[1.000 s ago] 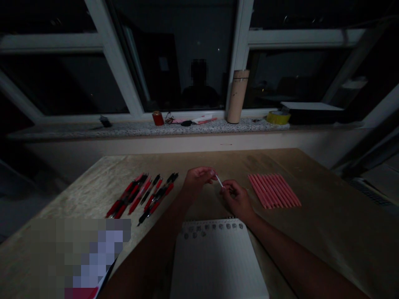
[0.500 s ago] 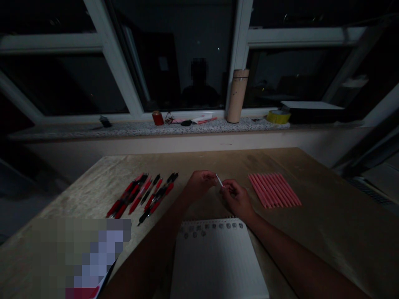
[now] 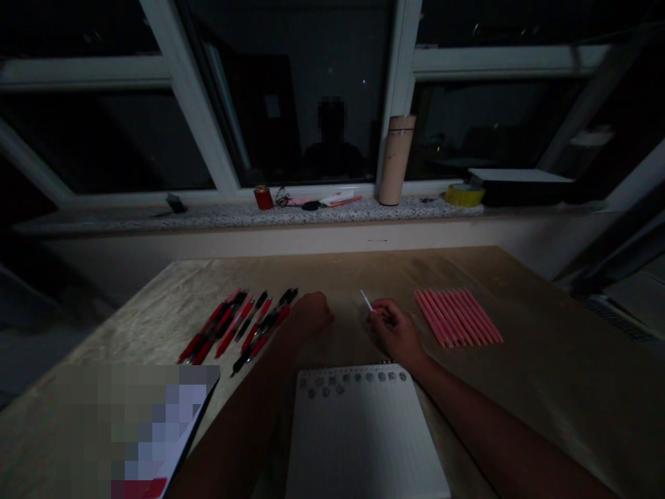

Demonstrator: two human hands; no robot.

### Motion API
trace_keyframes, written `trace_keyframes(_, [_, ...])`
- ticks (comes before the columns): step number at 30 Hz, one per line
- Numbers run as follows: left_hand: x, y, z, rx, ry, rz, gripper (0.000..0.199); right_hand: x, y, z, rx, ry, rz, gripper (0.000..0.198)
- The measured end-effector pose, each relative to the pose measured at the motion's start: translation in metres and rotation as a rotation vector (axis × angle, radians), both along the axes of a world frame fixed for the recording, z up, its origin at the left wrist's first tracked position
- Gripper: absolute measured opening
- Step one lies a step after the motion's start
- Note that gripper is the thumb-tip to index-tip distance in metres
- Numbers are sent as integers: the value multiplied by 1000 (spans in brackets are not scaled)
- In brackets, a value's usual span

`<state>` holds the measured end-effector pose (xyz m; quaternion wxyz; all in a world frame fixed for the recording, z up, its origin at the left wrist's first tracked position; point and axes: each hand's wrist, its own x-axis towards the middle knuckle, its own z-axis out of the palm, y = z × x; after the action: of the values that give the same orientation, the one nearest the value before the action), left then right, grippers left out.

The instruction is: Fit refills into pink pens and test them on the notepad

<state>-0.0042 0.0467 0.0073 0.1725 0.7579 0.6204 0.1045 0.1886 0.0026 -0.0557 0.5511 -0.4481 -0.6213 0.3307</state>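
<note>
My right hand pinches a thin white stick that looks like a pen refill; it points up and to the left above the table. My left hand is curled, knuckles up, just right of the loose pens. Its fingertips are mostly hidden, so anything within them cannot be made out. Those pens are red, black and pink, lying slanted in a loose group. Right of my right hand, several pink pencil-like sticks lie side by side. A spiral notepad with small dark scribbled circles lies below my hands.
A blurred-out flat item with a dark edge lies at the table's near left. On the windowsill stand a red jar, a tall wood-coloured flask, a yellow tape roll and a dark box.
My left hand has moved left, away from the white stick and towards the pens, and has turned knuckles up. My right hand keeps the stick in nearly the same place.
</note>
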Motion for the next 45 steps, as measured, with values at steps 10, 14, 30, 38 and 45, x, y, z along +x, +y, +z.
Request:
trace_keyframes(10, [16, 1, 27, -74, -1253, 61, 33, 0, -1, 1, 29, -48, 7, 14])
trace_keyframes(14, [18, -1, 27, -96, -1263, 50, 35, 0, -1, 1, 35, -70, 2, 14])
trace_keyframes(30, [28, -4, 13, -68, -1151, -66, 25, 0, -2, 1, 54, -108, 12, 18])
trace_keyframes(38, [37, -8, 12, -150, -1120, -34, 21, -4, -1, 3, 6, -12, 8, 25])
trace_keyframes(45, [38, -10, 11, -160, -1115, -41, 22, -5, 0, 3, -15, 17, -21, 24])
